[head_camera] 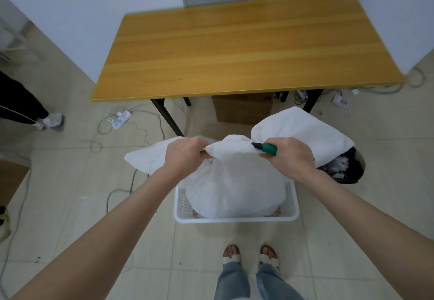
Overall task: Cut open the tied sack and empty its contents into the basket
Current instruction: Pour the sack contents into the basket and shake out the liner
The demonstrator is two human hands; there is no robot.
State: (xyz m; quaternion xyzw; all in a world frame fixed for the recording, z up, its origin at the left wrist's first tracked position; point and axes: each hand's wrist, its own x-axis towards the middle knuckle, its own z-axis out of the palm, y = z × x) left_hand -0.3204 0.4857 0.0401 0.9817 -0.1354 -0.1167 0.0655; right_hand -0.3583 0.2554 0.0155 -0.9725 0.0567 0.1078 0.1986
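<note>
Both grips stretch the sack's [234,182] top, its bulk in the basket [234,219].
The left grip [182,156] curls round bunched top fabric. The right grip [288,156] pinches a green-handled cutter [267,148] against the same fabric, tip pointing toward the left grip. Below both grips the sack sits inside the basket, probably so the contents drop straight in. Whether the cut is made I cannot tell.

Bare office/workrm: wood desk [234,48], pwr strip [121,118] + loose cables [143,111] on tile floor [70,205], cardboard box [242,109].
</note>
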